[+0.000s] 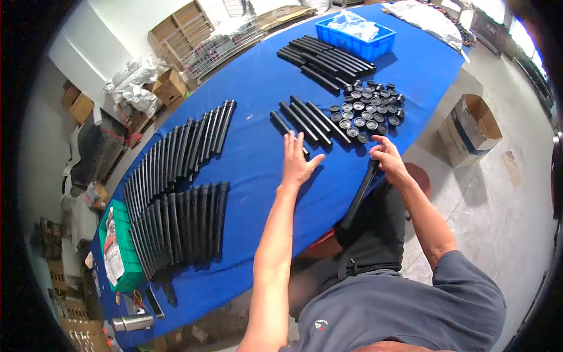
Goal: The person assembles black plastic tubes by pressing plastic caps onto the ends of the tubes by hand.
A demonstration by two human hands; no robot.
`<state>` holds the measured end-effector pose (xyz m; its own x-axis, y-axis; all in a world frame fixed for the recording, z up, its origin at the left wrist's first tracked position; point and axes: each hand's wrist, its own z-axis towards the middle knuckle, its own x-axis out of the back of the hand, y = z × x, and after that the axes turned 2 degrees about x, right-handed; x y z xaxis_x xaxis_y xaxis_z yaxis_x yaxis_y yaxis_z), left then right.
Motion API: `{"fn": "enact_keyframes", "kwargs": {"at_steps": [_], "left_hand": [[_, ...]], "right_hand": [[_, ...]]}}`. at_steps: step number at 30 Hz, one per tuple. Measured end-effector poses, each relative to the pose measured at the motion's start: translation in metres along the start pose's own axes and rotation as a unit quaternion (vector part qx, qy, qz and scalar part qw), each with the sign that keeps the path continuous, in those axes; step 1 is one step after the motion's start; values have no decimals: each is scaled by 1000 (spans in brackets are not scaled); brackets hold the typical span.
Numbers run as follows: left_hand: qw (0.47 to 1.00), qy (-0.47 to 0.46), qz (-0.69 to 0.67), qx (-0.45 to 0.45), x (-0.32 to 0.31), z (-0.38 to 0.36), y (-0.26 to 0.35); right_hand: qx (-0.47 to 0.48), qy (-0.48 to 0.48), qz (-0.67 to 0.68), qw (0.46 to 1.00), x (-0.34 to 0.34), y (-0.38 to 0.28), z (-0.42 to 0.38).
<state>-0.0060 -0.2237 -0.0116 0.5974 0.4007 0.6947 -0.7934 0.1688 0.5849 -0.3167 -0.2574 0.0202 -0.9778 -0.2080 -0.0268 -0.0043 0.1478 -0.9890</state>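
My left hand (298,163) lies over the near end of a black tube (280,122) on the blue-covered table, fingers spread and thumb out to the side. A few more black tubes (308,122) lie side by side just beyond it. My right hand (387,159) is closed around the upper end of another black tube (359,200), which slants down past the table edge toward my lap. Its index finger points toward a cluster of round black caps (371,124) right beyond the fingertips.
Two fanned rows of black tubes (176,152) cover the table's left part. At the far end, more tubes (319,58) lie before a blue bin (384,44) with plastic bags. A green crate (134,264) and metal flask (132,323) stand at left. A cardboard box (463,138) is on the floor.
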Motion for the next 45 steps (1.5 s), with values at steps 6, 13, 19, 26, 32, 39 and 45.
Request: {"fn": "enact_keyframes", "kwargs": {"at_steps": [6, 13, 19, 26, 32, 39, 45], "left_hand": [[953, 127, -236, 144, 54, -70, 45], [836, 41, -515, 185, 50, -153, 114], [701, 53, -691, 170, 61, -149, 74], [611, 69, -755, 228, 70, -165, 55], [574, 97, -778, 237, 71, -169, 49], [585, 100, -767, 245, 69, -163, 51], [581, 101, -770, 243, 69, -170, 46]], "right_hand": [[-57, 41, 191, 979, -5, -1, -22], [-100, 9, 393, 914, -121, 11, -80], [-8, -80, 256, 963, -134, -4, -94], [312, 124, -446, 830, -47, -7, -6], [318, 130, -460, 819, -40, 16, 31], [355, -59, -378, 853, -78, -4, -17], [347, -108, -436, 824, -110, 6, 6]]}}
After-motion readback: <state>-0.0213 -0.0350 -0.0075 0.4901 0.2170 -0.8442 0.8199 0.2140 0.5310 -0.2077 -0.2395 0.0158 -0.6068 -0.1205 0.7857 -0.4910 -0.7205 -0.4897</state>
